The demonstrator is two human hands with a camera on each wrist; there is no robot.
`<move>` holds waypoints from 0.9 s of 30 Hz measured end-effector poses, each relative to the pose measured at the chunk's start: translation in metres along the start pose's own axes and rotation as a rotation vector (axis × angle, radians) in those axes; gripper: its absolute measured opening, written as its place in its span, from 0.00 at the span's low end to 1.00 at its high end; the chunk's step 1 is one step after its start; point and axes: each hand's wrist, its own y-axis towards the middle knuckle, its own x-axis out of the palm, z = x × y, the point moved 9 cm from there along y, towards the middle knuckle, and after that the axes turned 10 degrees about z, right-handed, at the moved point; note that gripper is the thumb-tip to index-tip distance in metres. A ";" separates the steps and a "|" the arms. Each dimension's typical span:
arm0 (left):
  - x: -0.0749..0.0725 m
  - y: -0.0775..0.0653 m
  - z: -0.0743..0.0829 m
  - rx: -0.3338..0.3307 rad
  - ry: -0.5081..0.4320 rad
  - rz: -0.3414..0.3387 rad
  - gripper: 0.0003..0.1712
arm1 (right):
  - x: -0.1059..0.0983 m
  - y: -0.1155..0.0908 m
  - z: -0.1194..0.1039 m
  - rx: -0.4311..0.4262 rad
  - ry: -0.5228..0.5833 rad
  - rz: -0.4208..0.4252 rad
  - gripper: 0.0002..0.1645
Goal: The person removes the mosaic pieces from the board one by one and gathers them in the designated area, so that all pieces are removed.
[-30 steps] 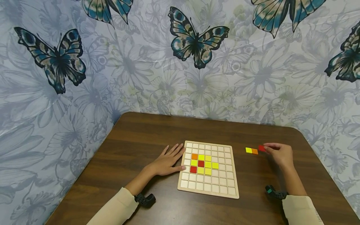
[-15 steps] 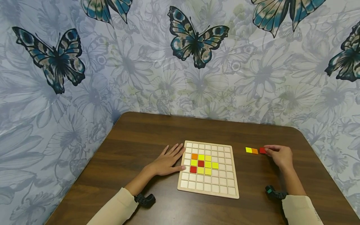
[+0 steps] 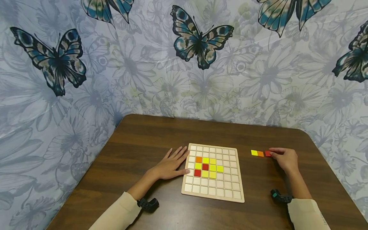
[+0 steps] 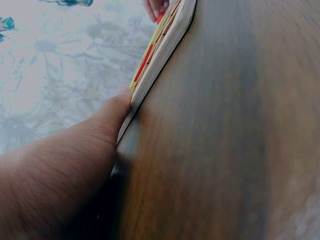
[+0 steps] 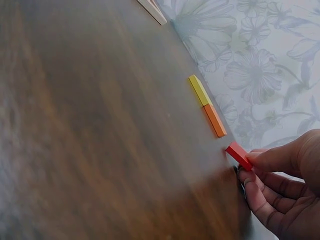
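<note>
My right hand [image 3: 286,158] pinches a red square tile [image 5: 239,155] between thumb and fingers, at the right end of a short row. An orange tile [image 5: 215,120] lies just left of it with a small gap, and a yellow tile [image 5: 200,90] touches the orange one. My left hand [image 3: 169,166] lies flat with fingers spread, thumb and fingertips on the left edge of a wooden grid board [image 3: 214,198]. Red, yellow and orange tiles fill several cells in the board's left-middle part; the other cells show pale.
The board and tiles are on a brown wooden table [image 3: 149,131] with rounded far corners. Behind it hangs a floral cloth [image 3: 138,80] printed with butterflies. A black band with a small device [image 3: 148,204] is on each wrist.
The right hand has brought the red tile slightly down and level with the orange and yellow tiles, keeping its pinch. The left hand has stayed on the board's edge.
</note>
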 end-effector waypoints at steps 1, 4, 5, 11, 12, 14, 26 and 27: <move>0.000 0.000 0.000 0.000 0.003 -0.001 0.52 | 0.000 0.000 -0.001 -0.003 -0.001 0.002 0.18; 0.000 0.000 0.000 -0.001 0.012 -0.004 0.52 | 0.001 -0.002 -0.003 -0.012 -0.003 0.002 0.18; -0.001 0.000 0.000 -0.003 0.014 -0.004 0.52 | 0.001 -0.002 -0.003 -0.013 -0.001 0.000 0.18; -0.002 -0.001 0.002 -0.007 0.026 -0.014 0.52 | 0.001 -0.004 -0.005 -0.007 0.010 -0.007 0.18; -0.003 -0.001 0.002 -0.007 0.027 -0.015 0.52 | 0.001 -0.004 -0.005 -0.007 0.010 -0.005 0.18; -0.003 -0.001 0.003 -0.005 0.028 -0.013 0.52 | 0.000 -0.004 -0.006 -0.010 0.004 0.001 0.18; -0.002 0.000 0.001 -0.004 0.032 -0.015 0.52 | -0.014 -0.003 -0.030 -0.122 -0.017 0.061 0.17; -0.002 0.000 0.001 -0.005 0.034 -0.016 0.52 | -0.015 -0.004 -0.034 -0.134 -0.013 0.061 0.17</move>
